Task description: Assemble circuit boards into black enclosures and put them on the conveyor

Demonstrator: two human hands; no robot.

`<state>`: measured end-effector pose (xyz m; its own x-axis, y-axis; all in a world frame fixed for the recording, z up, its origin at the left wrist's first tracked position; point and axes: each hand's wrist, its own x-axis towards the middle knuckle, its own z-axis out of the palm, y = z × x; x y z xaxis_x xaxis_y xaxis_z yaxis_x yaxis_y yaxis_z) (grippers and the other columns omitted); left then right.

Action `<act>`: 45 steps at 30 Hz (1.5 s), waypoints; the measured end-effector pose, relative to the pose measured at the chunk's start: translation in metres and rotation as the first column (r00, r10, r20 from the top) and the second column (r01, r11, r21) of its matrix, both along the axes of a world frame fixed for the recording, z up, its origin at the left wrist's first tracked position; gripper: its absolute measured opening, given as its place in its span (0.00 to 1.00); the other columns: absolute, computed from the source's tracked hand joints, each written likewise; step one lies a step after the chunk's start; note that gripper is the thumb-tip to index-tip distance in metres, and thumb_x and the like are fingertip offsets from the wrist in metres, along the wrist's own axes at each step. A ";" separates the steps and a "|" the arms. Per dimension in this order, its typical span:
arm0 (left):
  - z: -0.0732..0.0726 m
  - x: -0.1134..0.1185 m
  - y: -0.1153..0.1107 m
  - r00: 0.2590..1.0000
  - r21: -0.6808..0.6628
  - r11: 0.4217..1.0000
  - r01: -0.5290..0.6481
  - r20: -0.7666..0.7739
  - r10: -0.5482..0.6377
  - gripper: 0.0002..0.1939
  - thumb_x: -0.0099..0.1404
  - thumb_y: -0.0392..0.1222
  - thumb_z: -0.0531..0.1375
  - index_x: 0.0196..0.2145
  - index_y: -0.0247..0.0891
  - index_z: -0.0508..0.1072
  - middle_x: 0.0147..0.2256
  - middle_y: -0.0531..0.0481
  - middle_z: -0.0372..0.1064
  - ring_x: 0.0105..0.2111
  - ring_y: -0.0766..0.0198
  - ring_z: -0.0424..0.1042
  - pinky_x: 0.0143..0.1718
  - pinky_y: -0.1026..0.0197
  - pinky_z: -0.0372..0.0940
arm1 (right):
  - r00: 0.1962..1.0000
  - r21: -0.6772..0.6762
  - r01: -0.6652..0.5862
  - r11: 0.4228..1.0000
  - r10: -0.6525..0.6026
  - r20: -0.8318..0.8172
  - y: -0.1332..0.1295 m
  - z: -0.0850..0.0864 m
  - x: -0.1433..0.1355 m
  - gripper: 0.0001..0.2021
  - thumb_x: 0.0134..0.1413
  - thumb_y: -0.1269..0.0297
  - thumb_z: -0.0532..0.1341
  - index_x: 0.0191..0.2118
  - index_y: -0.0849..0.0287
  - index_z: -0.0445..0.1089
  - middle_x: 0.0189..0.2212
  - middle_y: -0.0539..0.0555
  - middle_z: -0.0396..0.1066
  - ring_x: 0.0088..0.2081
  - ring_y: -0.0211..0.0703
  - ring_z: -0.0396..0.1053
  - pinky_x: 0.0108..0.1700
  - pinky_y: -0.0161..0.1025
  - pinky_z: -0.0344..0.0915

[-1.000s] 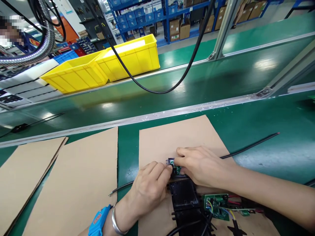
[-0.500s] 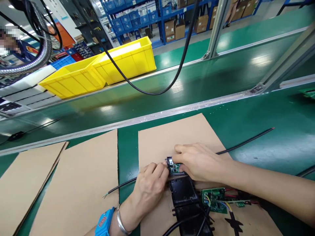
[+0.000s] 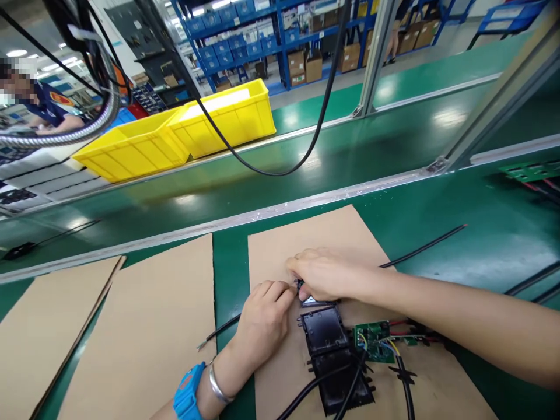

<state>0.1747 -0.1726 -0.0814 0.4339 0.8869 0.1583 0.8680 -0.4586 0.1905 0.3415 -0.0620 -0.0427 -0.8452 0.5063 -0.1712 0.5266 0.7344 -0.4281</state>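
My left hand (image 3: 266,315) is closed around a black cable (image 3: 227,324), whose bare wire ends stick out to the left. Its fingertips meet the left end of a small black housing (image 3: 318,302). Over that housing arches my right hand (image 3: 326,274), fingers bent and thumb pressed down inside, covering most of the circuit board there. Just below lies an open black plastic case (image 3: 326,332) with cables across its lower half. A green circuit board (image 3: 374,341) with coloured wires sits right of the case.
Cardboard sheets (image 3: 149,315) lie on the green bench (image 3: 437,204). Another cable (image 3: 429,245) extends right from behind my right hand. Yellow bins (image 3: 227,116) stand beyond the metal rail (image 3: 280,209). A black cable loop (image 3: 280,173) hangs ahead. A person (image 3: 48,105) is at far left.
My right hand has shifted left over the small housing, its fingers now curled over the top and hiding the circuit board. The left hand stays at the housing's left end. The view has tilted slightly.
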 end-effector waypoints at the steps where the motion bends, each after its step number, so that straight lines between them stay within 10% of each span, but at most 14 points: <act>1: 0.003 -0.001 0.002 1.000 -0.026 1.000 -0.009 0.011 0.009 0.13 0.67 0.27 0.49 0.43 0.38 0.70 0.40 0.46 0.70 0.40 0.57 0.68 0.43 0.53 0.67 | 1.000 0.007 0.001 1.000 -0.001 -0.010 -0.001 0.001 0.005 0.13 0.49 0.61 0.69 0.39 0.61 0.69 0.36 0.56 0.73 0.39 0.50 0.70 0.37 0.39 0.62; 9: 0.032 -0.003 0.020 0.990 -0.188 0.973 0.130 -0.023 -0.136 0.16 0.70 0.35 0.50 0.54 0.42 0.64 0.50 0.46 0.65 0.45 0.56 0.67 0.46 0.52 0.68 | 0.990 0.053 -0.025 0.998 0.032 -0.136 -0.006 0.000 0.047 0.09 0.54 0.63 0.67 0.42 0.54 0.75 0.37 0.53 0.67 0.42 0.47 0.66 0.42 0.40 0.63; 15: 0.021 -0.005 0.026 0.965 -0.117 0.974 0.194 -0.157 -0.211 0.17 0.70 0.29 0.47 0.53 0.40 0.64 0.51 0.46 0.66 0.42 0.57 0.68 0.42 0.52 0.69 | 0.998 0.107 -0.004 0.994 0.010 -0.056 -0.009 -0.003 0.042 0.11 0.50 0.62 0.69 0.40 0.56 0.75 0.36 0.53 0.69 0.42 0.51 0.67 0.40 0.42 0.63; 23: 0.029 -0.002 0.022 0.984 -0.106 0.979 0.172 0.063 -0.166 0.17 0.65 0.28 0.51 0.50 0.36 0.65 0.51 0.41 0.63 0.49 0.55 0.64 0.51 0.52 0.65 | 0.973 -0.015 0.030 0.999 -0.033 -0.228 -0.011 -0.010 0.053 0.13 0.55 0.63 0.65 0.47 0.54 0.74 0.40 0.54 0.71 0.45 0.48 0.68 0.47 0.42 0.64; 28: 0.047 0.007 0.027 0.920 -0.200 0.902 0.383 0.177 -0.351 0.23 0.59 0.29 0.54 0.53 0.36 0.64 0.55 0.43 0.63 0.54 0.55 0.61 0.57 0.51 0.57 | 0.974 -0.109 0.108 0.988 -0.127 -0.188 -0.015 -0.003 0.074 0.30 0.50 0.54 0.69 0.56 0.60 0.66 0.48 0.58 0.69 0.50 0.52 0.65 0.52 0.46 0.62; 33: 0.036 0.005 0.037 0.879 -0.261 0.840 0.476 0.098 -0.468 0.24 0.65 0.33 0.53 0.59 0.39 0.62 0.57 0.49 0.66 0.56 0.55 0.62 0.58 0.49 0.54 | 0.992 -0.114 0.104 0.988 -0.112 -0.063 -0.015 -0.004 0.061 0.30 0.45 0.49 0.71 0.51 0.63 0.69 0.43 0.59 0.68 0.45 0.53 0.67 0.46 0.47 0.65; 45: 0.013 -0.008 0.024 0.912 -0.100 0.906 0.410 0.041 -0.408 0.20 0.68 0.32 0.50 0.57 0.35 0.63 0.58 0.50 0.65 0.55 0.56 0.62 0.57 0.50 0.53 | 0.982 -0.165 0.119 0.979 -0.141 -0.126 -0.005 -0.002 0.073 0.25 0.48 0.53 0.70 0.49 0.60 0.68 0.42 0.54 0.70 0.44 0.47 0.67 0.46 0.41 0.63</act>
